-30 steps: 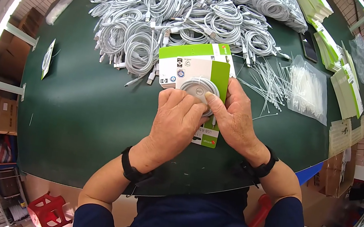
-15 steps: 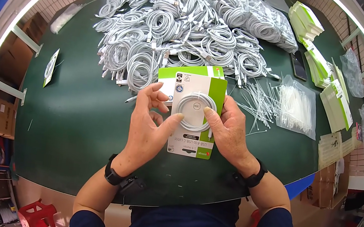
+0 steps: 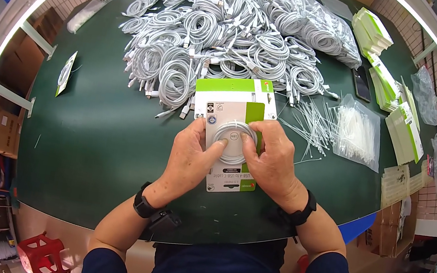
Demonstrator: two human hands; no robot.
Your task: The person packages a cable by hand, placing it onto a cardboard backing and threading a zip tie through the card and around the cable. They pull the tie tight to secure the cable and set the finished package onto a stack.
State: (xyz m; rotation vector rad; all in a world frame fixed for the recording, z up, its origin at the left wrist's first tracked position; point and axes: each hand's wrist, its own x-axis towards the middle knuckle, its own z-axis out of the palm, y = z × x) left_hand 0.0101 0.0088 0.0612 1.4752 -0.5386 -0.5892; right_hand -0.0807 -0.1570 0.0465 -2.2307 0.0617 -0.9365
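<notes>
Between my hands is a white-and-green packaging card [image 3: 234, 111] with a coiled white cable [image 3: 230, 160] lying on its face. My left hand [image 3: 192, 152] grips the card's left edge, its thumb pressing inside the coil. On the opposite side my right hand [image 3: 275, 160] is closed on the card, with its thumb over the coil's right part. The fingers behind the card are hidden. Just beyond, partly covered by the held card, another green-and-white card [image 3: 229, 87] lies on the table.
A big heap of coiled cables [image 3: 201, 29] fills the far middle of the green table [image 3: 97, 168]. Loose zip ties [image 3: 310, 126] and a bag of zip ties [image 3: 357, 134] lie right, near card stacks [image 3: 404, 130] and a phone [image 3: 361, 82]. A carded cable [image 3: 66, 73] sits left.
My left hand has closed in on the card's left edge, its thumb now inside the coil. The card has shifted slightly down and tilted, and my right hand's fingers have curled further around the coil.
</notes>
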